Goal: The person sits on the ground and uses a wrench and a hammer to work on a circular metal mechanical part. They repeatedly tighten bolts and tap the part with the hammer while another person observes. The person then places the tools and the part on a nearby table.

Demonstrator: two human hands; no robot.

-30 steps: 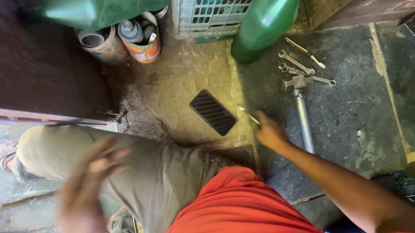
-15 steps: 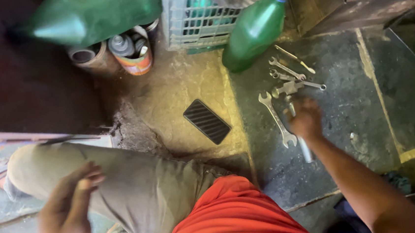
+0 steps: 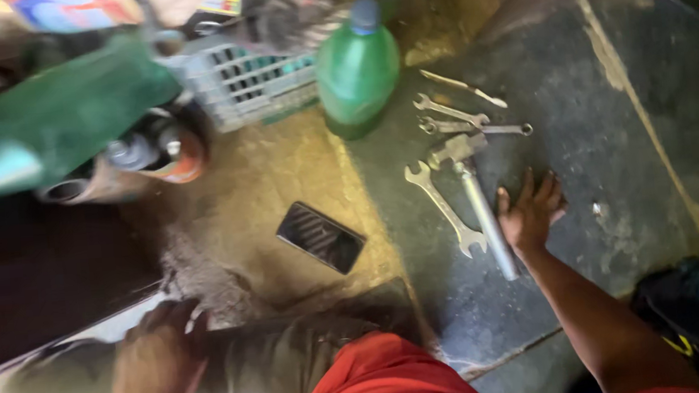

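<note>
My right hand (image 3: pixel 531 214) lies flat on the dark stone floor with fingers spread, right beside a long metal pipe-handled tool (image 3: pixel 482 211). A double-ended wrench (image 3: pixel 443 207) lies just left of that tool. More wrenches (image 3: pixel 453 115) sit further away, near a green plastic bottle (image 3: pixel 357 71). My left hand (image 3: pixel 156 361) rests on my knee in grey trousers, blurred, holding nothing that I can see. A black phone (image 3: pixel 320 237) lies on the yellowish floor between my hands.
A grey plastic crate (image 3: pixel 245 80) stands at the back. A large green container (image 3: pixel 52 120) and round cans (image 3: pixel 142 154) sit at the left. A dark bag (image 3: pixel 691 311) lies at the lower right.
My right hand has moved from the metal tool's head down to the floor beside its shaft and spread flat. My left hand has dropped onto my knee. The view has shifted closer.
</note>
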